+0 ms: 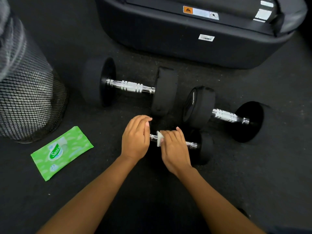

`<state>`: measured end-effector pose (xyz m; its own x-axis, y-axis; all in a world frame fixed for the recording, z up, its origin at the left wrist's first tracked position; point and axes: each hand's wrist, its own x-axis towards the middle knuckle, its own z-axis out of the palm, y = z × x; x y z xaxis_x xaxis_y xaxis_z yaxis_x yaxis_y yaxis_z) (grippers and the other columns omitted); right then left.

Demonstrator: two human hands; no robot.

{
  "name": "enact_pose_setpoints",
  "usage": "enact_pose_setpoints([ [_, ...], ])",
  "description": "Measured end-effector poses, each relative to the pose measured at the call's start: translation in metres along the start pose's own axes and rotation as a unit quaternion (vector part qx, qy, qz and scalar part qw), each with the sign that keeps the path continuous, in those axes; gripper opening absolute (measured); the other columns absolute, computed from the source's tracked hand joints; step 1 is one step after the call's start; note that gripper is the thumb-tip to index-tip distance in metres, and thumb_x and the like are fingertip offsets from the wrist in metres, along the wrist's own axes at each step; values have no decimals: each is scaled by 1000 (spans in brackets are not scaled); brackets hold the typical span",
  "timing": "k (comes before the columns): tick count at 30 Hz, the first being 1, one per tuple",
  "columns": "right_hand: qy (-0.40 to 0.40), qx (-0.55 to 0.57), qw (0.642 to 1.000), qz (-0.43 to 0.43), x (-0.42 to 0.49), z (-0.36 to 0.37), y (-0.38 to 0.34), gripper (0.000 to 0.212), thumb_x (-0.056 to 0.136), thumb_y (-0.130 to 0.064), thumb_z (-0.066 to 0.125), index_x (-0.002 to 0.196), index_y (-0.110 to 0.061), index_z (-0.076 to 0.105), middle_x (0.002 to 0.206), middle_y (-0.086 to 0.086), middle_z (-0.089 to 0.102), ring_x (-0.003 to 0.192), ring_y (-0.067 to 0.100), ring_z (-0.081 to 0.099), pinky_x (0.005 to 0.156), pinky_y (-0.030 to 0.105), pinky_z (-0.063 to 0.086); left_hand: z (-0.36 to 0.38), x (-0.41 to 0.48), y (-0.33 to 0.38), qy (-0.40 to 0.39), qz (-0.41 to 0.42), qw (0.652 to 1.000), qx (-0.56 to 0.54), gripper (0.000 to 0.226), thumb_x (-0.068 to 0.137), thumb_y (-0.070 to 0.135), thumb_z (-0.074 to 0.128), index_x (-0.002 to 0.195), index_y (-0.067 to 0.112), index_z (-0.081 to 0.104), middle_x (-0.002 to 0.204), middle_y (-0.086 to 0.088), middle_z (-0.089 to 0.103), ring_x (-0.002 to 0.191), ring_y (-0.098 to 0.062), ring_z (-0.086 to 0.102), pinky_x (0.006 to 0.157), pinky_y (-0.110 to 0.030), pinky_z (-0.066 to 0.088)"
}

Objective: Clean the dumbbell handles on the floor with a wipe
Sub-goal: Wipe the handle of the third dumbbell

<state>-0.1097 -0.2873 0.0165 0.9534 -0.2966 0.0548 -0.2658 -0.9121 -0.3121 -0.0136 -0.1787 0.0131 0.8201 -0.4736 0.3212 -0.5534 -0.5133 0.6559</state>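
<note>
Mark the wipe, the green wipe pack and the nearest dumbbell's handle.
wipe (159, 139), head view, its white folded edge.
green wipe pack (62, 153), head view, middle of printed front.
nearest dumbbell's handle (191, 144), head view, bare chrome right end.

Left hand (135, 141) covers one end of the nearest dumbbell (205, 147); mesh bin (30, 102) cropped.

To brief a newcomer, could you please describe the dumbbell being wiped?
On the floor below the black machine base, find the nearest dumbbell, under the left hand and right hand. Unlike the two bigger dumbbells beyond it, it has a white wipe on its chrome grip.
</note>
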Motion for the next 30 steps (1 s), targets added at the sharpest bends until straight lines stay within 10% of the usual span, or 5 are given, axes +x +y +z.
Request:
enact_pose_setpoints([
  [17,-15,6,1000,16,26,7,-19,49,82,-23,19,80,-3,64,73,12,64,77,29,59,106,42,34,-1,0,1,-3,1,1000,3,39,95,18,31,105,2,65,106,-9,66,105,-20,57,98,-25,37],
  [23,14,43,998,-36,-1,3,6,41,89,-18,31,119,-8,56,110,4,63,102,18,55,112,32,17,-1,-1,1,-4,-4,1000,5,39,95,19,31,106,4,65,107,-8,65,106,-17,55,98,-21,34],
  [30,-98,4,995,6,34,3,-12,41,89,-22,24,91,-6,62,90,12,66,92,29,57,109,34,21,1,0,0,-4,-3,1000,2,40,95,19,31,107,4,65,108,-8,65,107,-17,54,98,-25,36],
])
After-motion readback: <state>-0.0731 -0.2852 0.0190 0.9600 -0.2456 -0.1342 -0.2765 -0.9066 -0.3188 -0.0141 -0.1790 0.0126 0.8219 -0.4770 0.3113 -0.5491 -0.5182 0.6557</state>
